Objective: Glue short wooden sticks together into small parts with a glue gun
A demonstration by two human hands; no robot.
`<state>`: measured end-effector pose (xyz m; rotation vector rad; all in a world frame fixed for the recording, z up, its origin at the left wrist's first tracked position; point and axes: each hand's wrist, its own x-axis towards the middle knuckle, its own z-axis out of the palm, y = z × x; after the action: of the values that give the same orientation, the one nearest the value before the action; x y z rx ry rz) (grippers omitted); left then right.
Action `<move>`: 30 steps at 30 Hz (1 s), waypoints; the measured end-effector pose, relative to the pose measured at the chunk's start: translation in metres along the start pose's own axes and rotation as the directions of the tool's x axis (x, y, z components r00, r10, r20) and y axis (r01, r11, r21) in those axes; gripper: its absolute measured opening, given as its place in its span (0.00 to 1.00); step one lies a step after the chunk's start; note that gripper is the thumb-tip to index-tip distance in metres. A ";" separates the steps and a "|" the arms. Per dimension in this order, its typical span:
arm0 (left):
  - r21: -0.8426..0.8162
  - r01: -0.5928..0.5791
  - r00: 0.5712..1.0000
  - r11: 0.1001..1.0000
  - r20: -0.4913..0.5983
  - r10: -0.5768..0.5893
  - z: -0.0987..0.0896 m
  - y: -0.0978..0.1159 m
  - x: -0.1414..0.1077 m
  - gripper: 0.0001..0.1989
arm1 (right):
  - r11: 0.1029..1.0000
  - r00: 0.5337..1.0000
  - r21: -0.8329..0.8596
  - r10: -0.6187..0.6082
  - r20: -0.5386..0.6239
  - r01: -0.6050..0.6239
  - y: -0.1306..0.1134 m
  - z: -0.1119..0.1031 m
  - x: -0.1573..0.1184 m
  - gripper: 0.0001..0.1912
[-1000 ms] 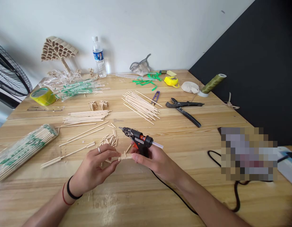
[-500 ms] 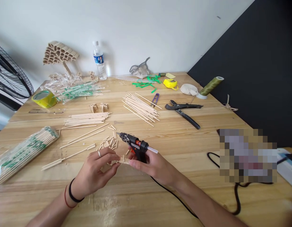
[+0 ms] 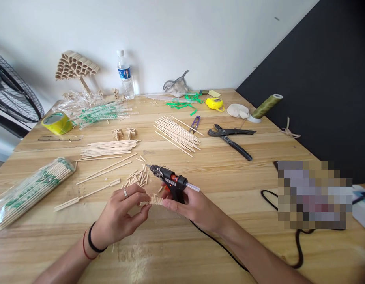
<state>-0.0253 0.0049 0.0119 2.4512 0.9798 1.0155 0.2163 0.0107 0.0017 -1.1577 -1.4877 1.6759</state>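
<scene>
My right hand [image 3: 197, 205] is wrapped round the handle of a black glue gun [image 3: 167, 179], whose nozzle points to the upper left. Its thumb also touches the right end of a small piece made of short wooden sticks [image 3: 155, 199]. The fingertips of my left hand [image 3: 124, 209] pinch the left end of that piece. A pile of short cut sticks [image 3: 137, 178] lies just beyond my left hand. Two small stick assemblies [image 3: 117, 134] stand farther back, near a row of long sticks [image 3: 109, 147].
Black pliers [image 3: 231, 141], purple snips [image 3: 195, 124], a yellow tape measure [image 3: 214, 103] and loose skewers [image 3: 178, 135] lie towards the back. Bagged skewers [image 3: 34, 191] and yellow tape [image 3: 57, 122] are left. The gun's cord [image 3: 214, 240] runs right; a bottle [image 3: 125, 77] stands behind.
The view has shifted slightly, so the table items appear a little farther right. Both hands keep their grips, with hardly any movement.
</scene>
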 end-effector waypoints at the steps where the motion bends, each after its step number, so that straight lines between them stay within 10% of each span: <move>1: -0.003 0.003 1.000 1.000 0.004 -0.003 0.000 0.000 0.000 0.06 | 1.000 1.000 0.001 -0.005 -0.003 0.005 0.000 0.000 0.000 0.20; 30: -0.042 0.120 0.983 0.992 0.143 -0.113 -0.001 -0.007 -0.002 0.07 | 0.997 0.998 -0.059 -0.053 -0.040 0.050 -0.003 0.001 -0.001 0.15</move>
<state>-0.0308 0.0087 0.0078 2.3574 1.0242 0.8084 0.2155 0.0102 0.0051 -1.1680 -1.5364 1.5743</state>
